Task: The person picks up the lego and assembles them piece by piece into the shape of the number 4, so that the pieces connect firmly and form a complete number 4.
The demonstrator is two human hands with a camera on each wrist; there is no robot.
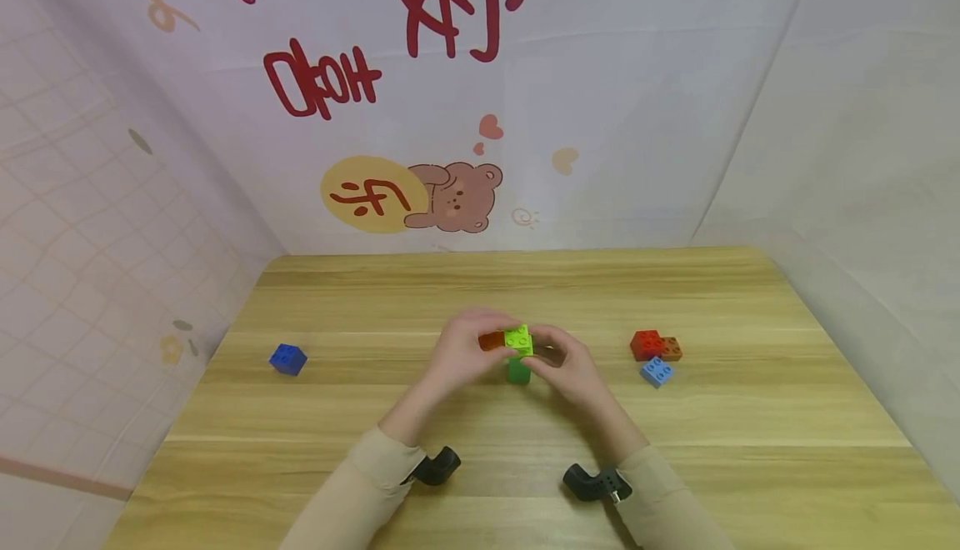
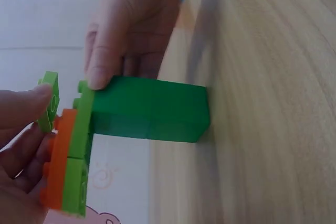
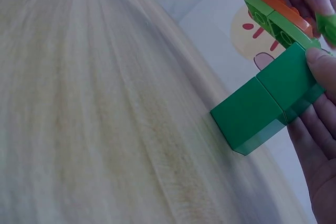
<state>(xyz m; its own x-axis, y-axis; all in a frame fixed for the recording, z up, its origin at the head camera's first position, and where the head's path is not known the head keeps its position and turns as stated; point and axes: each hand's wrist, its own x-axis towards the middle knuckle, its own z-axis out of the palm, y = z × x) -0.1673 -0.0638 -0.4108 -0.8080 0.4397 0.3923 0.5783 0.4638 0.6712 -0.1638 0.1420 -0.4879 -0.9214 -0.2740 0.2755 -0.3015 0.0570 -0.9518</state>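
A stack of two dark green bricks (image 3: 268,98) stands upright on the table, touching its surface. On top lie flat light green bricks (image 2: 80,140) that stick out to the left, with a flat orange brick (image 2: 63,156) on them. My left hand (image 1: 463,350) pinches a separate light green brick (image 2: 49,98) between thumb and finger, just above the orange one. My right hand (image 1: 572,365) grips the top of the stack, thumb and fingers on opposite sides. In the head view, the hands partly hide the orange brick.
A dark blue brick (image 1: 288,358) lies at the left of the wooden table (image 1: 360,283). To the right, a red brick (image 1: 647,345), a brown-orange brick (image 1: 672,349) and a light blue brick (image 1: 657,372) sit close together. A printed white cloth (image 1: 615,100) hangs behind.
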